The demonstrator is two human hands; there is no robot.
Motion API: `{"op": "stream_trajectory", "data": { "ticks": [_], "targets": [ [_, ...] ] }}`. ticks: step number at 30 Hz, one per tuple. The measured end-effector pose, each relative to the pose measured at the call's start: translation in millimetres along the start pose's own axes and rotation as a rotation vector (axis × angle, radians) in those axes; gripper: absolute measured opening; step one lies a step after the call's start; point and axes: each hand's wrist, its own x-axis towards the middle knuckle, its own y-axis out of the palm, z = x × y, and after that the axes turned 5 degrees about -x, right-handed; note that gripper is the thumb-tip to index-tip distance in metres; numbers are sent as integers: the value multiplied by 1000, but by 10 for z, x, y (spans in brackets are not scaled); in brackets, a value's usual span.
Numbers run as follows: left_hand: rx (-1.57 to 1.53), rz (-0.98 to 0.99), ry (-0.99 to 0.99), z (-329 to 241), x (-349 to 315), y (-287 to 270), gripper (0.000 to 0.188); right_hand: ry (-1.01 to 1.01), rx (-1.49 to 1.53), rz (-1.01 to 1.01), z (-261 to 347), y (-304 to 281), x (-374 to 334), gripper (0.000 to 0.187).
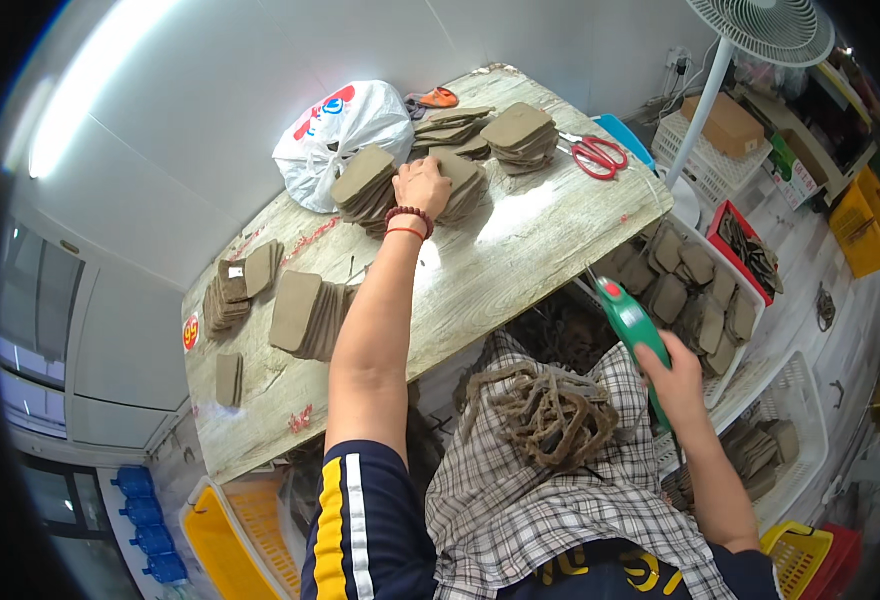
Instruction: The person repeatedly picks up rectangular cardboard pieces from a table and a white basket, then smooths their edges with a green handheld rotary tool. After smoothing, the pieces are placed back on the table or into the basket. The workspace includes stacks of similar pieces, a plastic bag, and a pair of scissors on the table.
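My left hand (422,188) reaches across the table to two neighbouring piles of thin, rounded grey-brown pads. Its bent fingers press on the edge of the right pile (460,172), beside the left pile (365,178); how many pads they grip is hidden. In my right hand (675,375) is a green handheld tool (635,325) with a red button and a thin metal tip, held beside the table's near edge. A tangle of stringy brown offcuts (550,415) lies on the checked cloth (500,510) over my lap.
On the wooden table (500,270) are more pad stacks (305,315), a white plastic bag (350,130) and red-handled scissors (595,155). At right stand a basket of loose pads (690,290), another white basket (800,400) and a fan (765,30). A yellow basket (225,545) sits lower left.
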Motion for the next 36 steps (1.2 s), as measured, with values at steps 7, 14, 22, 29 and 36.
{"op": "stream_trajectory", "data": {
  "ticks": [7, 14, 22, 29, 36],
  "targets": [
    [-405, 176, -239, -325, -79, -101, 66, -209, -517, -186, 268, 624, 1295, 58],
    [-751, 203, -436, -10, -6, 282, 61, -302, -838, -249, 292, 848, 1802, 57],
    [-1284, 115, -494, -19, -308, 145, 71, -732, -732, -553, 577, 922, 1878, 56],
    [-1437, -23, -501, -95, -285, 253, 62, -133, 312, 96, 924, 1910, 2709, 83],
    [-2063, -102, -629, -376, -1077, 207, 28, -262, -2, 7, 1043, 1982, 2314, 81]
  ]
}}
